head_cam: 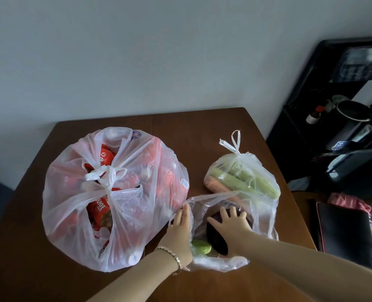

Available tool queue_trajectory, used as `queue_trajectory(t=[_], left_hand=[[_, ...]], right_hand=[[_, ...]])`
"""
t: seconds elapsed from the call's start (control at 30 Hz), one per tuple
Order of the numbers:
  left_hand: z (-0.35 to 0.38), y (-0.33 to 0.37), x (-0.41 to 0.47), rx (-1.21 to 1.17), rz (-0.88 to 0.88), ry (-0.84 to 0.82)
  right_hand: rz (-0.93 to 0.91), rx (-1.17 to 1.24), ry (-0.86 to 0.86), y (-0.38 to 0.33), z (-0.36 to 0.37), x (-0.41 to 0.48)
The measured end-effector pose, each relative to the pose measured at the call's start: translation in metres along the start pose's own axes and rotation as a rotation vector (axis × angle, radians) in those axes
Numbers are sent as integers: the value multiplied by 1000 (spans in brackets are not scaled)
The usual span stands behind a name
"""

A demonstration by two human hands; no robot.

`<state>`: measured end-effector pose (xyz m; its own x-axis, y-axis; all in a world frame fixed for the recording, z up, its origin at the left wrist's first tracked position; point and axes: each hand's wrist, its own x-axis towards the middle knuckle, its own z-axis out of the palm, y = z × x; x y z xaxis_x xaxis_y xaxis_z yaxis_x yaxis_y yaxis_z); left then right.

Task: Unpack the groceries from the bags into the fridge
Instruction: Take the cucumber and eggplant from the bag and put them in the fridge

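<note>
Table (202,127): brown wood, against a pale wall; it carries all three bags.

Large bag (154,192): translucent white plastic on the left half of the table. Its handles are knotted on top and red packets show through the film.

Shelf unit (307,105): black, standing right of the table, with a small bottle and dark appliances on it.

Dark flat case (341,227): pink-edged, on a lower surface off the table's right side.

Open bag (220,263): clear plastic at the near right of the table, touching the large bag. Its mouth is spread wide.

Small tied bag (246,171): just behind the open bag, knotted at the top. Pale green long vegetables and something orange lie inside.

Eggplant (217,238): dark purple, lying inside the open bag.

Right hand (232,222): inside the open bag, fingers spread and curved over the top of the eggplant, grasping it.

Left hand (180,225): at the left rim of the open bag, fingers bunching the plastic and holding the mouth apart.

Green vegetable (200,248): small and light green, in the open bag, touching the near-left side of the eggplant.

Bracelet (172,255): thin, gold-toned, on the left wrist.
</note>
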<state>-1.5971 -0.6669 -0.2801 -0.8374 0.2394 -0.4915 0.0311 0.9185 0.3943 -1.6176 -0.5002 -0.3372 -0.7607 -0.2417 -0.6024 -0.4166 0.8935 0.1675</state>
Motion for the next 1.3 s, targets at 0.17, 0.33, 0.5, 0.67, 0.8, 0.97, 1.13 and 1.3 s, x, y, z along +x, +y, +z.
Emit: queue_trajectory(t=[0.17,0.33,0.5,0.67,0.8,0.97,1.13,1.3], left_hand=[[7,-6,13,-11,30,-6],[19,-17,27,106,57,-25],[4,-23,23,327,-102,-85],[12,-1,17,698,405,390],[30,23,21,612,597,-55],[51,17,46,474,156,-202],[56,15,56,785,149,-367],[53,20,57,778,217,-248]], right_hand=[[-37,591,26,31,-4,-30],[-152,1117,196,51,-18,-73],[-238,1728,370,62,-39,-107],[171,2066,514,75,-8,-98],[371,2212,368,78,21,-86],[408,2202,291,74,37,-82],[389,2270,199,70,43,-80],[269,2371,127,70,44,-75]])
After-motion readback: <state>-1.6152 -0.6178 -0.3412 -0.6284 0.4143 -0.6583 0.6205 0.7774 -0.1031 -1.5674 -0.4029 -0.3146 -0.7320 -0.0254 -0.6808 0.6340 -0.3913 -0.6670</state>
